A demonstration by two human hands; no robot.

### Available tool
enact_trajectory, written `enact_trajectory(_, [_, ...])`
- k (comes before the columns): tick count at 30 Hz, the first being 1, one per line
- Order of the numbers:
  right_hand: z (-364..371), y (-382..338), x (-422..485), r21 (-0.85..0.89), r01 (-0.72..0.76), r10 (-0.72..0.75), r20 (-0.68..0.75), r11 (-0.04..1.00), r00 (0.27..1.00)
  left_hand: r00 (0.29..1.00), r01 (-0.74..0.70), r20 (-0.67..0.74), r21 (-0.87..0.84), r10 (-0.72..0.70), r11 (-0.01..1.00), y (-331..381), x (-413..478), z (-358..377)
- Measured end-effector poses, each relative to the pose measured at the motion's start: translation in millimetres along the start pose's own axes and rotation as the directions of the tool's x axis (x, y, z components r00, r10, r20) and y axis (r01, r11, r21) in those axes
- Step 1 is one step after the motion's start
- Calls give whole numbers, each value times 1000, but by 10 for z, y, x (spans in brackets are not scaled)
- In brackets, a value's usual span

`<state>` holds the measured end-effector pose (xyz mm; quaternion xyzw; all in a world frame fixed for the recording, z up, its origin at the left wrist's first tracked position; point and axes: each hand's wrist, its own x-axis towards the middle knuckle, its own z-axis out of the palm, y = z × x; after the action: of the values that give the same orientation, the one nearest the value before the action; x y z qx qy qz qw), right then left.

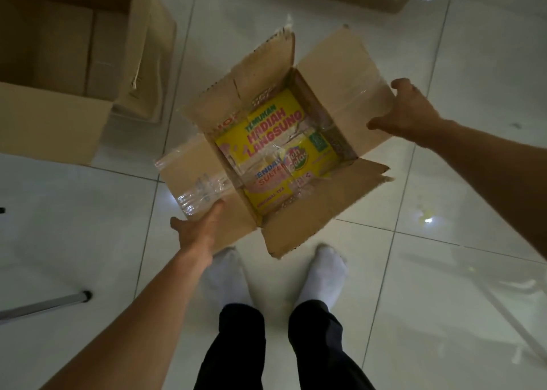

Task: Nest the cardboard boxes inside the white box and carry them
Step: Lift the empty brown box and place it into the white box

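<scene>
Likely light, bendy small cardboard box (275,141): left hand (199,232) fingers under near flap, right hand (407,112) pinching far flap; flaps floppy.

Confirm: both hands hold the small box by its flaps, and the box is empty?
Not empty. The head view shows both hands, left and right, on the flaps of the small box, but yellow printed packaging lies inside it.

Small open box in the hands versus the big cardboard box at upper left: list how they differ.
The small box is held by the left hand and right hand; the big box stands untouched. The small box's inside shows yellow print; the big box's is plain brown. Both are open cardboard.
</scene>
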<state>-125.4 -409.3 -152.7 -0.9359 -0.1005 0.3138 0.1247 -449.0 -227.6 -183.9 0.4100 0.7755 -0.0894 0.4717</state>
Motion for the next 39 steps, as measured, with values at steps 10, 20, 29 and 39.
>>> enact_trajectory(10, [-155, -37, 90, -114, -24, 25, 7, 993, 1000, 939, -181, -305, -41, 160, 983, 149, -88, 46])
enact_trajectory(20, [-153, -18, -495, -44, -28, 29, 30, 999, 999, 755, -609, -236, 97, 612, 787, 646, -369, 44])
enact_trajectory(29, [93, 167, -1058, 254, -252, 243, 70, 934, 968, 651, -733, -12, 249, 759, 633, 1123, -465, 267])
enact_trajectory(39, [179, 317, -1219, 329, -354, 321, 152, 876, 935, 645, -747, 100, 290, 758, 598, 1291, -363, 213])
